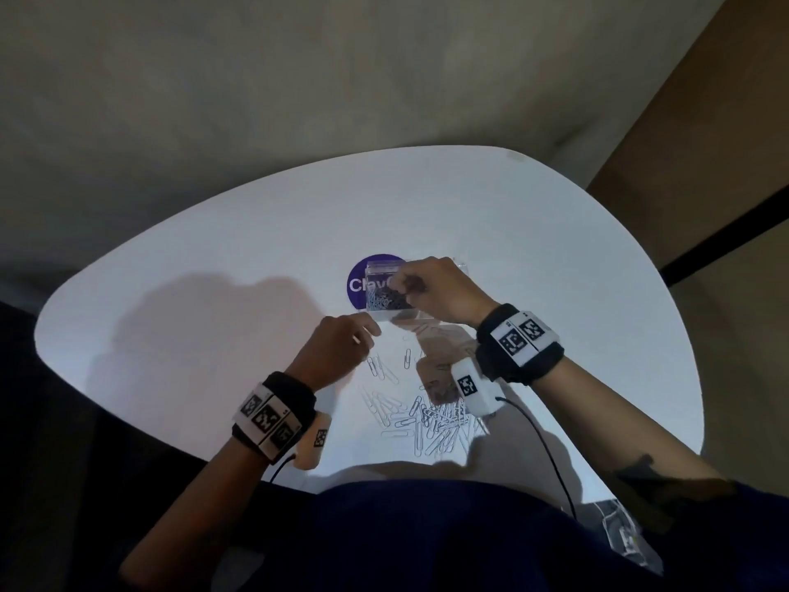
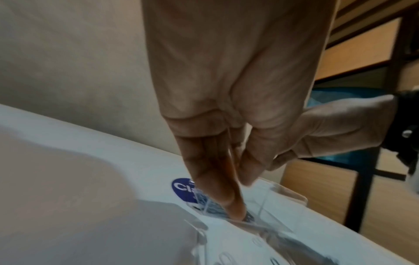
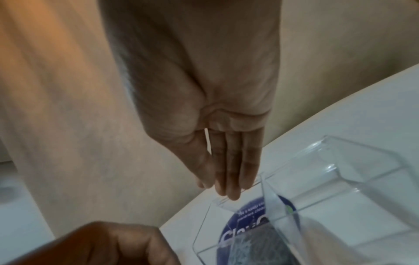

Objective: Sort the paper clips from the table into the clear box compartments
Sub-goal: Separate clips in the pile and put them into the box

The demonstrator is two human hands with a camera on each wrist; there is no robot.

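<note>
A clear box (image 1: 380,267) stands on the white table (image 1: 213,292) over a purple sticker. Its left compartment holds a heap of paper clips (image 1: 384,300), seen as a grey mass (image 3: 249,247) in the right wrist view; the right compartment (image 3: 340,170) looks bare. My right hand (image 1: 399,286) hovers over the box, fingers (image 3: 229,170) straight and together above the far rim, with no clip showing. My left hand (image 1: 369,335) is at the box's near left corner and pinches a thin paper clip (image 2: 229,143) between thumb and fingers. A loose clip pile (image 1: 431,420) lies near me.
The round purple sticker (image 1: 358,279) lies under the box's left part. Single clips (image 1: 384,373) are scattered between the pile and the box. A crumpled clear bag (image 1: 619,531) sits at the table's near right edge. Wrist cables trail off the front edge.
</note>
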